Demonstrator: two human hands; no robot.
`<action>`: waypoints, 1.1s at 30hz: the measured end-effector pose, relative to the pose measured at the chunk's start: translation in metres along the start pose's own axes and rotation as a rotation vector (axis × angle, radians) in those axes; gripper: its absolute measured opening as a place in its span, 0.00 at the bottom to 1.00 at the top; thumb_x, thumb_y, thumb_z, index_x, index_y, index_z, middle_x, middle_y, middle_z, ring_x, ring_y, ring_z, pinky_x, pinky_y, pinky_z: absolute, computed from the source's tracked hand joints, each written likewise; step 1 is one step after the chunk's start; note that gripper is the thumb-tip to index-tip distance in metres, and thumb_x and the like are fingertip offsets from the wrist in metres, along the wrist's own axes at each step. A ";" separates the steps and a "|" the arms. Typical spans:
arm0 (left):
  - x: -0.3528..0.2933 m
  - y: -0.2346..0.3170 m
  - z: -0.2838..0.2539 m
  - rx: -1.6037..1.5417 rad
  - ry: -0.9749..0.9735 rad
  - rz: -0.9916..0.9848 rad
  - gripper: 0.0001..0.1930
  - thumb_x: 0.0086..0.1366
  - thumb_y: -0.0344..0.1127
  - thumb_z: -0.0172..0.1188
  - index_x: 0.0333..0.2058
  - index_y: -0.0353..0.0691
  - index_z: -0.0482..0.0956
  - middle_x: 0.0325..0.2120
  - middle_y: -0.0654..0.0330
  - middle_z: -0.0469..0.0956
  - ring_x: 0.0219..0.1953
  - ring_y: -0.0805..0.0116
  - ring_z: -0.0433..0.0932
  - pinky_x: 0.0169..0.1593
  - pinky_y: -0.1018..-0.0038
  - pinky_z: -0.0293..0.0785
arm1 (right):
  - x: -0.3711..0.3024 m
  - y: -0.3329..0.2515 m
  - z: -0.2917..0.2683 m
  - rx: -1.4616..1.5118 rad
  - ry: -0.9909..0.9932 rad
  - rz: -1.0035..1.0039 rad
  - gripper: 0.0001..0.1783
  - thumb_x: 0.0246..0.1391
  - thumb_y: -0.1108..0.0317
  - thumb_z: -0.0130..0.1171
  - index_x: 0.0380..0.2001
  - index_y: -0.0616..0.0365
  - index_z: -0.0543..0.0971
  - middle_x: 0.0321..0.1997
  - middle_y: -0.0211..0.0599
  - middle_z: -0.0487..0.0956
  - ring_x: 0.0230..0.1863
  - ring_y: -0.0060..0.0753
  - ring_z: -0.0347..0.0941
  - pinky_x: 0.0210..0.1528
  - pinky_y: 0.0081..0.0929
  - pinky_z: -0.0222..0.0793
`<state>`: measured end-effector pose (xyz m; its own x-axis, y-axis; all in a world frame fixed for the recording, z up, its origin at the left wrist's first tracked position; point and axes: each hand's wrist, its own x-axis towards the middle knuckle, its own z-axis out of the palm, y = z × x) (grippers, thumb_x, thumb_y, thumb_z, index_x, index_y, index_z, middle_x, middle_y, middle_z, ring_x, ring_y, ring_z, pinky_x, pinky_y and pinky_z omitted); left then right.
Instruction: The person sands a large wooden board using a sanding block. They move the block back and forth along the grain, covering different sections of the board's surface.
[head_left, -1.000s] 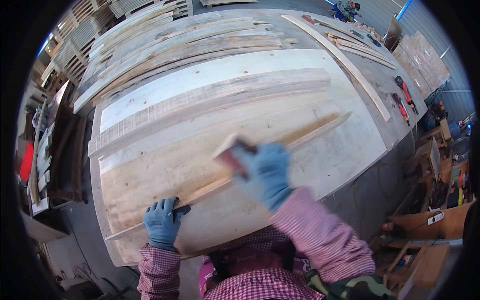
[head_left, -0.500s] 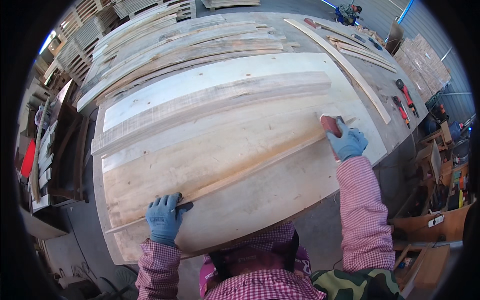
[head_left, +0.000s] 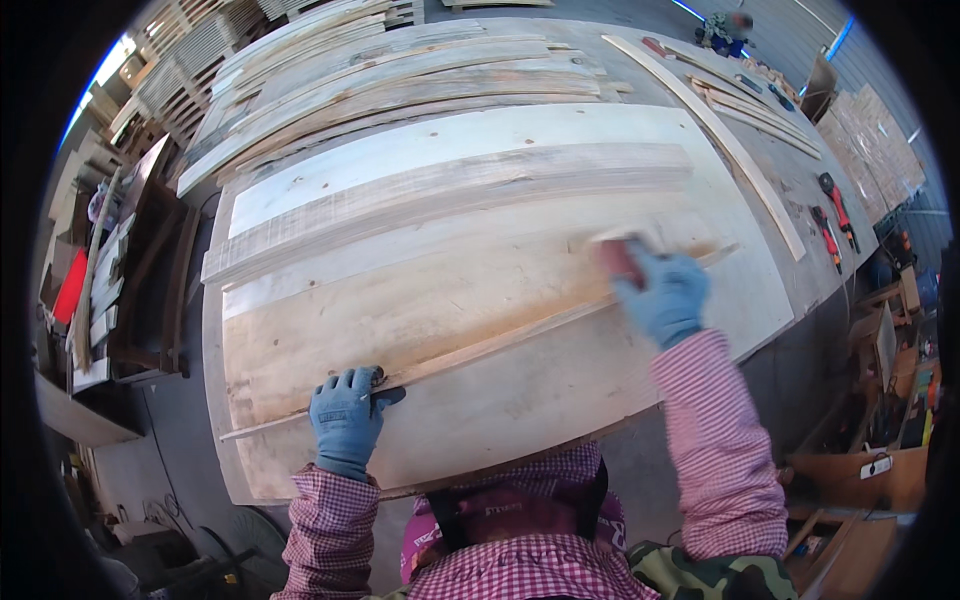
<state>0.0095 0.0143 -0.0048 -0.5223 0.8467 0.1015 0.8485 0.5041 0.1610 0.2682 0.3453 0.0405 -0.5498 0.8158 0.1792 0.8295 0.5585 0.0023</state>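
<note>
Holding the reddish block (head_left: 618, 260): right hand (head_left: 668, 298) — a wooden box (head_left: 905, 478) contains oddments (head_left: 915, 428).

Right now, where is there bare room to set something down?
Free: pale sheet between the thin strip and the near edge; also the brownish patch between strip and thick plank, left of the reddish block in the right hand. Crowded: far left of the table, under boards; far right, with slats and red-handled tools.

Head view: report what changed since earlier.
The blue-gloved right hand, holding a dark-red block, moved rightward along the thin pale wooden strip, then partway back left. Nothing was taken up or released. The blue-gloved left hand stays on the strip near its left end; the thick greyish wooden plank lies as before.
</note>
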 end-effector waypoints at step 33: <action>0.008 -0.011 0.003 0.026 -0.003 0.096 0.19 0.50 0.41 0.71 0.42 0.50 0.79 0.34 0.62 0.79 0.38 0.58 0.78 0.41 0.62 0.72 | -0.076 -0.193 -0.018 0.347 -0.062 -0.376 0.40 0.43 0.42 0.70 0.61 0.37 0.74 0.45 0.43 0.72 0.51 0.46 0.67 0.53 0.49 0.61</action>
<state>-0.0036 0.0164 -0.0085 -0.4380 0.8920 0.1121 0.8967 0.4246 0.1247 0.1511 0.1730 0.0441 -0.8170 0.5509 0.1703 0.4979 0.8230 -0.2734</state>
